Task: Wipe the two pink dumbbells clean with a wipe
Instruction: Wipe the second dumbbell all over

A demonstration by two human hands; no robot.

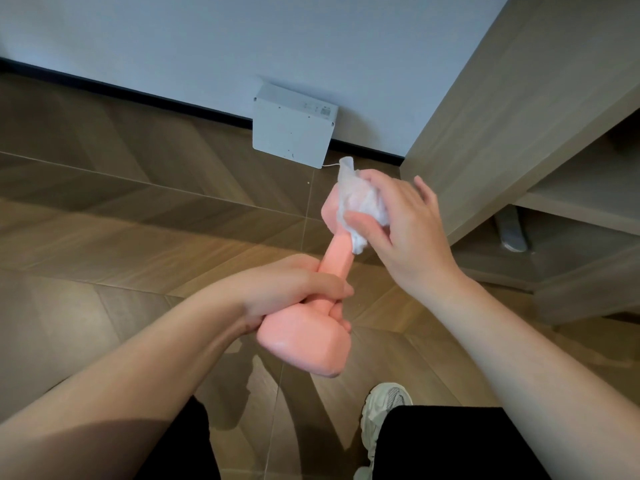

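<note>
wall [173,29]: plain, pale blue-grey. baseboard [104,86]: dark strip along the wall's foot. floor [104,202]: brown wood-look planks in a herringbone pattern, with soft shadows. box [294,126]: flat, white, against the baseboard, with a thin cord [330,165] at its lower corner. shelf unit [519,98]: light wood, at right, with open compartments.

1. I can see little of the dumbbell's [304,337] far head; the wipe [360,199] and right hand [405,230] cover it.
2. The left hand [287,289] hides part of its handle.
3. I can't read the white box's [294,126] tiny print.
</note>
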